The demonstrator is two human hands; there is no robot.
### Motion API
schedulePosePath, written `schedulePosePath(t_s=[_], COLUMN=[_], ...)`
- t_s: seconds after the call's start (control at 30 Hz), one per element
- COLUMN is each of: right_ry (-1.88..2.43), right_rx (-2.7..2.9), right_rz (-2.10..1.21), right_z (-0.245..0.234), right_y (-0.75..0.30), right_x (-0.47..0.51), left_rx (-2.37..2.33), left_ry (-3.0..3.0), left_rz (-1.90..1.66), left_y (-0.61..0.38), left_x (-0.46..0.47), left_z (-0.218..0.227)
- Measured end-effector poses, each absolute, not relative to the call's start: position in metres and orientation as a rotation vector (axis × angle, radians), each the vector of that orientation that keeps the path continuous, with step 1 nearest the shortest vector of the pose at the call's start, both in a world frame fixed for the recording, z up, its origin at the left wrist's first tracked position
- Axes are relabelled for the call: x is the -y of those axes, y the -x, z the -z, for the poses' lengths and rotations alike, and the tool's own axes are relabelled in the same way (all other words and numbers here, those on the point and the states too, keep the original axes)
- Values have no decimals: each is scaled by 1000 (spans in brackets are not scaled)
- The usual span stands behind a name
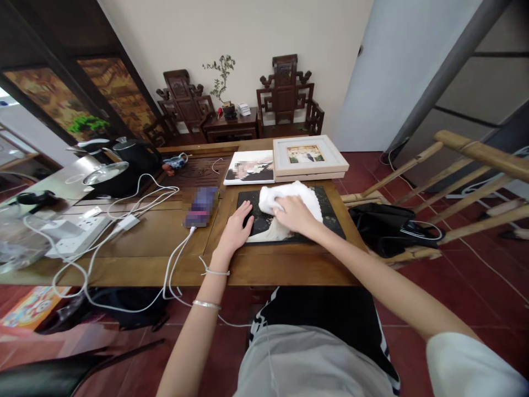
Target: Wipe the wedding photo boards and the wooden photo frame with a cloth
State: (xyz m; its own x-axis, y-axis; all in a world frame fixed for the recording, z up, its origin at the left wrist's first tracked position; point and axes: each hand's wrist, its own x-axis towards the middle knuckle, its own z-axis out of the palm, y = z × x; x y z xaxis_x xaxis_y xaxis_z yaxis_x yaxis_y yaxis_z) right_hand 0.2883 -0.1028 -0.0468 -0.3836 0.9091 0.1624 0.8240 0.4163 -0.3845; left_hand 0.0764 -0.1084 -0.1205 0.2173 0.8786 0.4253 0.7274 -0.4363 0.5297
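A dark rectangular picture panel [333, 220] with a pale patch along its near side lies flat near the table's front right. My right hand [294, 212] is closed on a bunched white cloth [308, 196] and presses it onto the panel. Part of the panel is hidden beneath the cloth and that hand. At the panel's left edge rests my left hand [237, 223], flat, fingers stretched out and thumb apart, holding nothing.
Behind the panel are a photo print [250, 167] and a white framed picture [306, 157]. Left of my hand lies a phone [201, 207] on a charging cable. Further left stand a power strip [80, 234], tangled white cables, a pot [107, 179] and a kettle [134, 154]. A bamboo chair [413, 165] stands right.
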Motion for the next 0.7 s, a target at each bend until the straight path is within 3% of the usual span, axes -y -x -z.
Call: schedulePosePath(t_s=[0.2,0.33,0.7], right_ry=[1275,1222,1479], right_rx=[2408,2427,2323], right_rz=[-352,-421,-313], right_z=[57,54,40], right_y=[-307,-307,-267], right_x=[200,215,72], left_rx=[-1542,-1533,-1524], left_ry=[-2273,-2272,-2258], left_rz=[-1020,-1018,-1033], left_y=[-77,-77,-74], left_x=[109,109,106], left_z=[121,121,123])
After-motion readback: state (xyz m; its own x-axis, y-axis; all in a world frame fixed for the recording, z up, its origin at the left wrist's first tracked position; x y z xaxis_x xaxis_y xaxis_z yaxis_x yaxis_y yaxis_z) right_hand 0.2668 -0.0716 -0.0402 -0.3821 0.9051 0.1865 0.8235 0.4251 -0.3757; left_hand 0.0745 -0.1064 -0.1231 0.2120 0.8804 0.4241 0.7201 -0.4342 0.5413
